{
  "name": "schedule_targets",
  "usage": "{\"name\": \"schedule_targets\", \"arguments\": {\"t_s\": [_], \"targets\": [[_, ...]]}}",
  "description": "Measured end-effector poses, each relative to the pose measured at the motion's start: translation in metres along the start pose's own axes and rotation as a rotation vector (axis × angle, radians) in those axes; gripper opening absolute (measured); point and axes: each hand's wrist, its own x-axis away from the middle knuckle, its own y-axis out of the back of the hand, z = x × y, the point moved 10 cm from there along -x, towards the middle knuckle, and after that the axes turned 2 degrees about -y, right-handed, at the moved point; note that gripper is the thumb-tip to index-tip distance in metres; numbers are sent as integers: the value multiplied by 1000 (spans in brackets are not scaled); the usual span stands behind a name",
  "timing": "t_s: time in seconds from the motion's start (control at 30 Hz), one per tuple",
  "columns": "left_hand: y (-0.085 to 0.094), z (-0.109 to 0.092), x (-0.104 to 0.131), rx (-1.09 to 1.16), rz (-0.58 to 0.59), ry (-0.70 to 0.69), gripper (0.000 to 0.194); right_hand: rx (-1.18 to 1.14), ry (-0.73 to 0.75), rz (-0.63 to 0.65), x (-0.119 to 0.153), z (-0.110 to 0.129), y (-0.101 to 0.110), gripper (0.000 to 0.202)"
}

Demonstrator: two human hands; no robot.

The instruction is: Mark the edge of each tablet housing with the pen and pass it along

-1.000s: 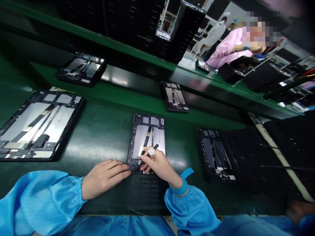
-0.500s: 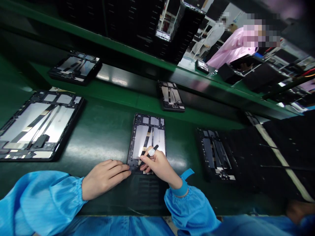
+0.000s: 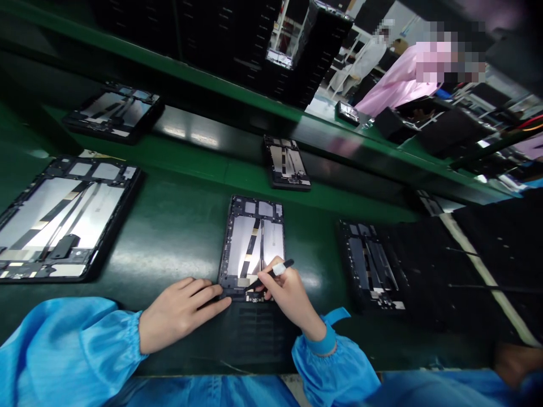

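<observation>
An opened tablet [image 3: 275, 234] lies on the green bench in front of me, its silvery inside and dark ribbon cables showing. My left hand [image 3: 173, 316] rests palm down with fingers stretched out, fingertips at the tablet's lower left corner. Pinched in my right hand [image 3: 294, 297] is a slim black tool with a white band [image 3: 280, 268]. Its thin end points down and left, close to the small circuit board [image 3: 255, 296] at the tablet's near edge. I cannot tell whether that tip touches. My right fingers hide part of the tablet's lower right.
A larger-looking opened tablet [image 3: 112, 198] lies at left, another [image 3: 363, 254] at right beside a black mat [image 3: 424, 271]. Two more, one near centre [image 3: 287, 161] and one at far left [image 3: 114, 110], lie further back below a green ledge [image 3: 212, 79]. A person in pink [image 3: 399, 73] is beyond.
My right hand has shifted right with the black tool, baring the small board. My left fingers moved slightly along the near edge. The two tablets further back moved left.
</observation>
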Motion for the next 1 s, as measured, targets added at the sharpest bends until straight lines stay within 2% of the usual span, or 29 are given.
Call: {"name": "schedule_targets", "arguments": {"t_s": [0.2, 0.43, 0.53, 0.7, 0.87, 1.0], "targets": [[4, 4, -3, 27, 4, 35, 44, 131, 82, 0, 9, 1, 4, 18], [14, 2, -12, 41, 51, 10, 39, -10, 8, 13, 5, -9, 1, 21], [10, 0, -12, 24, 54, 6, 38, 8, 11, 0, 6, -8, 1, 22], [0, -3, -6, -15, 19, -3, 52, 28, 19, -3, 6, -7, 2, 21], [-7, 0, 0, -11, 30, 16, 52, 40, 44, 2, 5, -5, 1, 20], [-8, -4, -2, -31, 36, 22, 53, 46, 43, 4, 5, -4, 1, 19]]}}
